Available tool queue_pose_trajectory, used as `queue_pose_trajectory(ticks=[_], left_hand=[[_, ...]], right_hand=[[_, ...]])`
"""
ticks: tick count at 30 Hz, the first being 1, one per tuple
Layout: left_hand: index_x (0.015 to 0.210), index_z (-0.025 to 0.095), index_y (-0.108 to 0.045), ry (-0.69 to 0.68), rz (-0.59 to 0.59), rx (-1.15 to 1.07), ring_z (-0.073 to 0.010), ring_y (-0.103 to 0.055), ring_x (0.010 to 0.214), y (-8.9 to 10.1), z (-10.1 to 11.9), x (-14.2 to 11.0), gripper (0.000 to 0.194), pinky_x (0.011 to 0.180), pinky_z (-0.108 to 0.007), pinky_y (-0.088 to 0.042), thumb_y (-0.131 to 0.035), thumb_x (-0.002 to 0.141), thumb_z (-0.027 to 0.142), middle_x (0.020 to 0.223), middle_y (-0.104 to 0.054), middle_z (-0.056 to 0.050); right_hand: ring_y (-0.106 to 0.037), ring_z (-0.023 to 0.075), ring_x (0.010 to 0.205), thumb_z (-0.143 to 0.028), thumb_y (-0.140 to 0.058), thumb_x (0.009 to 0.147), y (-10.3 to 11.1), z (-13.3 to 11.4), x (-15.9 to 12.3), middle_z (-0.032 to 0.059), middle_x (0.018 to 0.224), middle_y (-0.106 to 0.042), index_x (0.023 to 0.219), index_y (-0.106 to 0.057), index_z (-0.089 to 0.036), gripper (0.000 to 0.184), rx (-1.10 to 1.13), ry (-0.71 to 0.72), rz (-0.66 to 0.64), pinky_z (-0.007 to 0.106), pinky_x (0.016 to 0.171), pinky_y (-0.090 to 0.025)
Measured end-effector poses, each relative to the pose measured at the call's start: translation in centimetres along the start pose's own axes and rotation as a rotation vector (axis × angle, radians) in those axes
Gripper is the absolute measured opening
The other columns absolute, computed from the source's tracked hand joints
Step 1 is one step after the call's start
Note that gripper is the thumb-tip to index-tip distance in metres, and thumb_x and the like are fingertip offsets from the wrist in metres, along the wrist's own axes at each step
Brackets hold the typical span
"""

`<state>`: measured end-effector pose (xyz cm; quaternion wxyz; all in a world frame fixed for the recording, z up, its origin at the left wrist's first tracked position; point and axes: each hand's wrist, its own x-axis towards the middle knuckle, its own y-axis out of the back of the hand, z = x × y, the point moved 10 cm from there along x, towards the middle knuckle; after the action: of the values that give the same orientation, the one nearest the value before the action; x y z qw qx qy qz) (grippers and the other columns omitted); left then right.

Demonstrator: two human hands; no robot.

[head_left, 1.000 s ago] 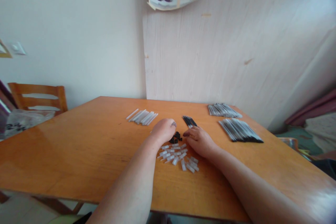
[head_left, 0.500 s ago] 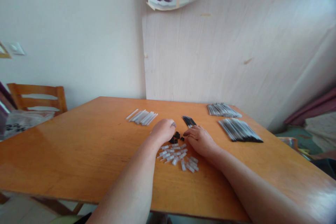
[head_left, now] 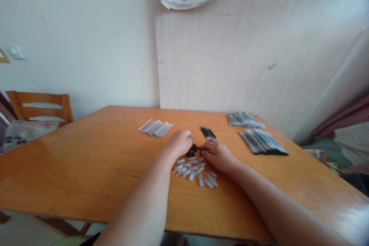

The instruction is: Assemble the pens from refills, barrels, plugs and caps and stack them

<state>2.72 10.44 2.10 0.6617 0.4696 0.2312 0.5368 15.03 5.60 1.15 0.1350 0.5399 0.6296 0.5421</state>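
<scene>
My left hand (head_left: 180, 142) is curled closed just above the tabletop, its fingertips turned away from view; what it holds is hidden. Beside it lies a small heap of black plastic pieces (head_left: 190, 151), partly covered by the hand. From the right, my right hand (head_left: 216, 154) reaches to the heap's edge, with thumb and fingers closing around one small black piece (head_left: 201, 152). Nearer to me, between the forearms, several short translucent plastic caps (head_left: 192, 175) lie scattered. Just beyond my right fingers is a row of thin black-ended sticks (head_left: 206, 132).
The wooden table (head_left: 86, 169) also bears a bunch of white translucent tubes (head_left: 157, 128) at back left. Two stacks of clear-and-black pens, a nearer one (head_left: 263, 142) and a farther one (head_left: 245, 120), lie at right. A wooden chair (head_left: 40, 98) and a plastic bag (head_left: 31, 132) stand left.
My right fingers have moved slightly left and down onto a loose black piece that lay apart from the heap. My left hand has stayed in place. The view has shifted slightly.
</scene>
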Motion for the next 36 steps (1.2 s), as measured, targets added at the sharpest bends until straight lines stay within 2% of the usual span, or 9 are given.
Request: queue_pose_trajectory(ticks=[4,7,12,14,18,21,27,31,36], left_hand=[[0.096,0.020,-0.072,0.016,-0.004,0.012,-0.0177,-0.063,0.099,-0.1,-0.1,0.1,0.027,0.088,-0.026,-0.044,-0.047,0.084,0.021,0.103,-0.072,-0.007],[0.098,0.020,-0.071,0.010,0.001,0.007,-0.0178,-0.063,0.100,-0.1,-0.1,0.1,0.028,0.089,-0.026,-0.044,-0.047,0.085,0.021,0.103,-0.072,-0.007],[0.100,0.020,-0.071,-0.040,0.030,-0.024,-0.0183,-0.063,0.101,0.1,0.5,0.0,0.029,0.089,-0.027,-0.045,-0.046,0.085,0.020,0.105,-0.072,-0.007],[0.101,0.020,-0.070,-0.084,0.048,-0.047,-0.0183,-0.063,0.101,0.3,1.1,-0.1,0.030,0.088,-0.028,-0.045,-0.045,0.085,0.019,0.105,-0.072,-0.007],[0.105,0.020,-0.069,-0.174,0.076,-0.091,-0.0182,-0.063,0.101,0.4,2.4,-0.4,0.031,0.087,-0.028,-0.046,-0.045,0.086,0.019,0.107,-0.072,-0.007],[0.106,0.021,-0.069,-0.220,0.086,-0.116,-0.0181,-0.063,0.101,0.3,3.1,-0.7,0.031,0.087,-0.028,-0.046,-0.046,0.086,0.020,0.106,-0.072,-0.006],[0.106,0.020,-0.069,-0.256,0.072,-0.152,-0.0175,-0.064,0.100,0.1,3.9,-1.0,0.031,0.088,-0.027,-0.047,-0.047,0.084,0.018,0.107,-0.072,-0.007],[0.104,0.020,-0.070,-0.258,0.076,-0.142,-0.0176,-0.065,0.098,0.2,4.3,-1.2,0.031,0.086,-0.027,-0.047,-0.046,0.084,0.017,0.104,-0.073,-0.007],[0.098,0.020,-0.070,-0.307,0.066,-0.117,-0.0174,-0.065,0.088,0.3,5.3,-1.5,0.030,0.075,-0.026,-0.046,-0.044,0.083,0.017,0.095,-0.073,-0.006]], right_hand=[[-0.058,0.0186,0.081,-0.020,-0.057,0.080,0.1,0.5,0.1,0.0060,0.080,-0.066,0.079,-0.070,-0.019,0.014,0.037,-0.027,0.022,0.030,0.077,-0.043],[-0.059,0.0174,0.073,-0.023,-0.054,0.081,0.6,1.9,0.1,0.0041,0.076,-0.066,0.079,-0.064,-0.019,0.011,0.135,-0.138,0.092,0.029,0.069,-0.043],[-0.060,0.0151,0.062,-0.030,-0.054,0.082,0.4,4.0,-0.5,0.0014,0.071,-0.064,0.086,-0.055,-0.020,0.011,0.572,-0.353,0.162,0.025,0.055,-0.044],[-0.059,0.0139,0.060,-0.033,-0.057,0.081,0.6,3.6,-0.5,-0.0004,0.068,-0.062,0.086,-0.054,-0.020,0.014,0.719,-0.354,0.181,0.025,0.054,-0.045],[-0.052,0.0111,0.056,-0.038,-0.064,0.078,1.9,2.5,-0.6,-0.0024,0.063,-0.056,0.083,-0.058,-0.019,0.020,0.810,-0.331,0.217,0.024,0.053,-0.043],[-0.053,0.0118,0.061,-0.040,-0.065,0.078,2.3,2.1,-0.7,-0.0009,0.065,-0.058,0.084,-0.062,-0.018,0.023,0.883,-0.330,0.230,0.026,0.057,-0.044],[-0.056,0.0119,0.067,-0.035,-0.068,0.076,1.8,2.3,-0.8,0.0012,0.076,-0.063,0.092,-0.063,-0.016,0.025,1.068,-0.354,0.208,0.028,0.067,-0.047],[-0.057,0.0121,0.066,-0.033,-0.071,0.073,2.2,2.2,-0.8,0.0003,0.073,-0.063,0.087,-0.060,-0.017,0.024,1.094,-0.339,0.240,0.028,0.066,-0.046],[-0.055,0.0125,0.061,-0.036,-0.070,0.074,2.9,2.0,-0.9,-0.0002,0.067,-0.061,0.081,-0.058,-0.018,0.023,1.009,-0.332,0.273,0.028,0.062,-0.044]])
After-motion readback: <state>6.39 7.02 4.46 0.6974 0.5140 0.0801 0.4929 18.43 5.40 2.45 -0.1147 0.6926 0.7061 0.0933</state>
